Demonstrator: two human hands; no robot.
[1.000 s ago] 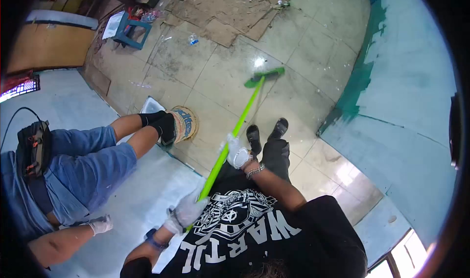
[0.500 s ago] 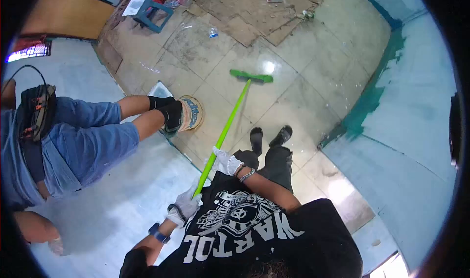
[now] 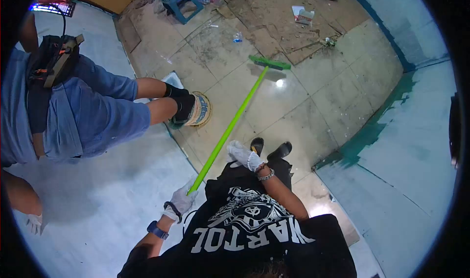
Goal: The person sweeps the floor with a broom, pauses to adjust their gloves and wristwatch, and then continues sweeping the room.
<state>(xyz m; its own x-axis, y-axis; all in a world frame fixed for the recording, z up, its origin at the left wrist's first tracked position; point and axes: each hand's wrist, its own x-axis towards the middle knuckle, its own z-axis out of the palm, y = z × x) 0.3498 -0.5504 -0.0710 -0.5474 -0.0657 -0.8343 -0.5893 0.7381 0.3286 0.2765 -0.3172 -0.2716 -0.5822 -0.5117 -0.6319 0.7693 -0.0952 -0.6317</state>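
A broom [image 3: 230, 126] with a long bright green pole runs from my lower left up to the middle of the floor. Its green head [image 3: 269, 62] is at the far end, with a dark shadow just beneath it. My left hand [image 3: 183, 197], in a white glove with a blue watch at the wrist, is closed around the pole's near end. Off the pole, my right hand [image 3: 245, 155] hovers in front of my body. It wears a white glove too, its fingers stretched out and nothing visible in them.
At left another person in blue shorts [image 3: 98, 101] stands on an upturned-looking bucket [image 3: 199, 110]. A blue stool [image 3: 181, 6], a small box [image 3: 304, 16] and debris lie farther off. A partly green-painted wall [image 3: 391, 145] rises on my right.
My right hand has let go of the pole and moved slightly right. The broom head has shifted farther out across the floor. My left hand still grips the pole.
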